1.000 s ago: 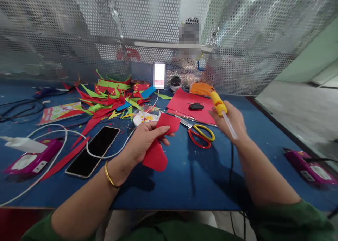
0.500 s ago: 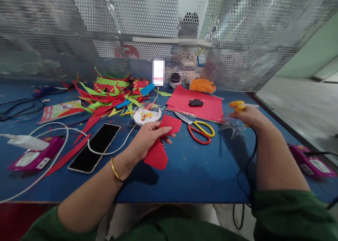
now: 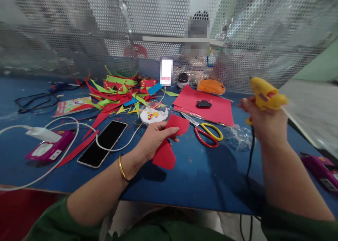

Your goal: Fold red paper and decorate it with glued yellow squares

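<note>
My left hand [image 3: 155, 138] pinches a folded red paper piece [image 3: 166, 155] between thumb and fingers, above the middle of the blue table [image 3: 195, 184]. One part of the paper sticks out beyond my thumb and another hangs below the fingers. On the right, my right hand [image 3: 271, 124] is wrapped round a yellow glue gun [image 3: 265, 93], raised above the table, its black cord [image 3: 250, 156] hanging down. Scissors [image 3: 207, 131] with one red and one yellow handle lie between the hands. Near my right wrist lies crumpled clear plastic [image 3: 239, 138].
Red sheets [image 3: 219, 109] carry a black key fob [image 3: 204, 104]. Behind my left hand are a small bowl [image 3: 148, 119] of paper bits, a phone [image 3: 104, 144] and a heap of scraps [image 3: 116, 96]. A white cable [image 3: 79, 128] crosses the left side. Perforated metal mesh [image 3: 158, 19] stands behind.
My right hand has lifted the glue gun up and to the right, and the gun has turned. The left hand keeps the same grip on the red paper. The whole view has shifted slightly.
</note>
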Tool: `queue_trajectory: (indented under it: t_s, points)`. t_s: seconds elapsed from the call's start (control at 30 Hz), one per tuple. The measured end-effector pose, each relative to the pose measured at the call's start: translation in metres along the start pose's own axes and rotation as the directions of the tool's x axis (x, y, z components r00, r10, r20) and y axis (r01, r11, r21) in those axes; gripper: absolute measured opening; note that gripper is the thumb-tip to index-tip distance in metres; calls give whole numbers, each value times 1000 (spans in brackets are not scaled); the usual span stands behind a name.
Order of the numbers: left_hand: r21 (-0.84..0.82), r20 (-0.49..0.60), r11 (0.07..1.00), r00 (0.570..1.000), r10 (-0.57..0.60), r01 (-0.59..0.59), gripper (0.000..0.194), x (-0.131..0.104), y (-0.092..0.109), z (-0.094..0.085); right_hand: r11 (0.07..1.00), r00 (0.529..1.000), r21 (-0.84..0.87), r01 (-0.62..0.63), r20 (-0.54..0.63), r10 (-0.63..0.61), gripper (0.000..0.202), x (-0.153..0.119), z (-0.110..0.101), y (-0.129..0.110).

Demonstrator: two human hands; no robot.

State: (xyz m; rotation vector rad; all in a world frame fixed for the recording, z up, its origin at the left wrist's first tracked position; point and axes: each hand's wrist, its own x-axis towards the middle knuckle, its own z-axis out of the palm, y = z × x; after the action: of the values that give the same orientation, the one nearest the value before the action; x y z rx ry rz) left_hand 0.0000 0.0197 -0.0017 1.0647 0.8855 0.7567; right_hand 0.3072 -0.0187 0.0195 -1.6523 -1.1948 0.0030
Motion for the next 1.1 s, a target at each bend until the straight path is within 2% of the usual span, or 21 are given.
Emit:
queue_trajectory:
  t_s: [0.07, 0.1, 0.13, 0.23, 0.3, 0.37, 0.5, 0.57, 0.63, 0.73, 0.8, 0.87, 0.93, 1.0, 1.1]
  points:
    - [-12, -2, 1000, 1000, 12, -12, 17, -1, -2, 1, 988, 993, 149, -34, 113, 17, 32, -26, 14, -23]
    - [-10, -1, 1000, 1000, 14, -14, 17, -1, -3, 2, 939, 970, 313, -140, 233, 67, 29, -39, 22, -34]
    - [-6, 2, 1000, 1000, 12, -12, 17, -2, -5, 3, 882, 935, 407, -240, 341, 97, 29, -52, 29, -44]
    - [19, 20, 1000, 1000, 19, -19, 17, -4, -8, 7, 758, 844, 468, -454, 499, 198, 34, -79, 48, -63]
    - [40, 39, 999, 999, 24, -25, 17, -5, -9, 9, 689, 788, 463, -557, 556, 263, 34, -87, 57, -68]
    - [83, 65, 996, 998, 15, -20, 18, -6, -10, 10, 644, 759, 465, -607, 578, 298, 34, -91, 62, -69]
    - [129, 76, 992, 997, -1, -9, 16, -7, -9, 11, 627, 762, 486, -609, 579, 291, 30, -97, 66, -67]
    - [98, 42, 995, 999, -11, 7, 15, -8, -7, 12, 663, 779, 479, -575, 569, 263, 29, -99, 66, -67]
    - [75, -6, 997, 1000, -2, 2, 15, -8, -5, 12, 758, 815, 437, -484, 540, 209, 26, -100, 65, -66]
    - [88, -47, 995, 998, 43, -38, 15, -8, -2, 11, 922, 910, 300, -243, 399, 110, 25, -98, 58, -63]
    - [105, -30, 992, 997, 67, -64, 17, -8, -2, 9, 978, 950, 201, -51, 313, -15, 24, -98, 51, -62]
    - [109, 9, 990, 996, 92, -92, 19, -8, -1, 8, 979, 934, 136, 155, 302, -190, 21, -99, 45, -61]
    - [102, 51, 989, 993, 106, -111, 21, -7, -1, 7, 945, 890, 111, 309, 316, -328, 20, -101, 42, -62]
    - [90, 62, 989, 992, 110, -115, 20, -6, 0, 7, 925, 864, 105, 364, 333, -378, 20, -104, 41, -63]
    - [69, 25, 992, 994, 109, -110, 15, -6, 1, 7, 923, 851, 115, 368, 360, -384, 18, -107, 43, -64]
